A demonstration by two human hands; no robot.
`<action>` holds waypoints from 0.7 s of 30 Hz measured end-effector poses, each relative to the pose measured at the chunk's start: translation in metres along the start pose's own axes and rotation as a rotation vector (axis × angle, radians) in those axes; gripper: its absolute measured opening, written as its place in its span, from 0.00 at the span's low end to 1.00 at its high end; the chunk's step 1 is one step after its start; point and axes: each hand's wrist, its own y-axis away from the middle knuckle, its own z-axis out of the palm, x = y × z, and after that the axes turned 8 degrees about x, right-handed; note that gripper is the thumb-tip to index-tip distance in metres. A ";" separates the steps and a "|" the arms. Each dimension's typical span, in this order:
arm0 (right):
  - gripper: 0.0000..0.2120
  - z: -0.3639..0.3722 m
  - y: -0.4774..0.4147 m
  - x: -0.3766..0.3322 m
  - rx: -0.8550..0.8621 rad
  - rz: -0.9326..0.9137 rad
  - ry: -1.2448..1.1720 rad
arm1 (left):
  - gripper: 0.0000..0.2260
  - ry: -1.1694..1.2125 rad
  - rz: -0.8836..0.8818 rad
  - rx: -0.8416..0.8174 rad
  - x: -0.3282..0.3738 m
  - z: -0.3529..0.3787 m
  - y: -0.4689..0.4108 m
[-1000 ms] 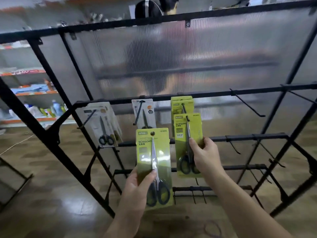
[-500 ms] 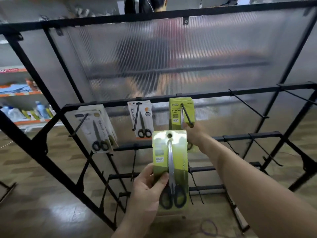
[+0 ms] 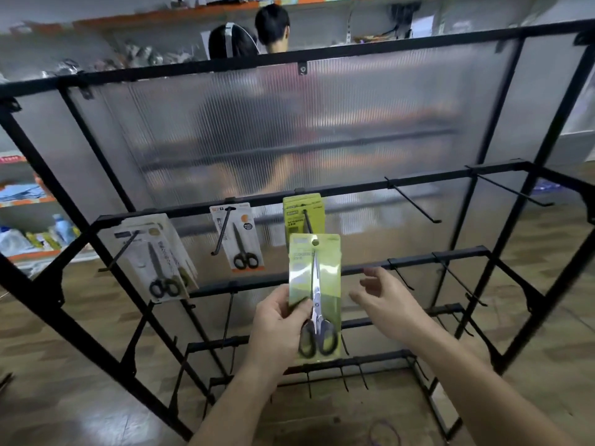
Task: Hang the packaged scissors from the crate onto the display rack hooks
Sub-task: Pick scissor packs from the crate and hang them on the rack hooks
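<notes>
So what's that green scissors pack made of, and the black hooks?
The green pack looks like printed card under glossy clear plastic, since glare streaks across it. Its scissor blades are shiny silver, likely steel. The black hooks are thin matte rods, probably painted metal.

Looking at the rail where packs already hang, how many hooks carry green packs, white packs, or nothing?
Hooks with green packs: 1
Hooks with white packs: 2
Bare hooks: 2
Total: 5 hooks

Two people (image 3: 272,27) stand behind, stocked shelves (image 3: 29,243) left, purple loop (image 3: 384,434) on wooden floor (image 3: 64,365).
</notes>
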 end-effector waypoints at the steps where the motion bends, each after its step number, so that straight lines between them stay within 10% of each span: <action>1: 0.30 -0.004 0.007 0.003 -0.006 -0.003 0.003 | 0.08 -0.004 -0.020 0.017 -0.002 0.004 -0.002; 15: 0.25 -0.027 0.054 0.024 -0.058 -0.077 0.010 | 0.02 -0.202 -0.162 0.101 -0.014 0.035 -0.076; 21: 0.25 -0.031 0.058 0.028 -0.087 -0.104 0.045 | 0.17 -0.257 -0.226 0.162 -0.014 0.040 -0.127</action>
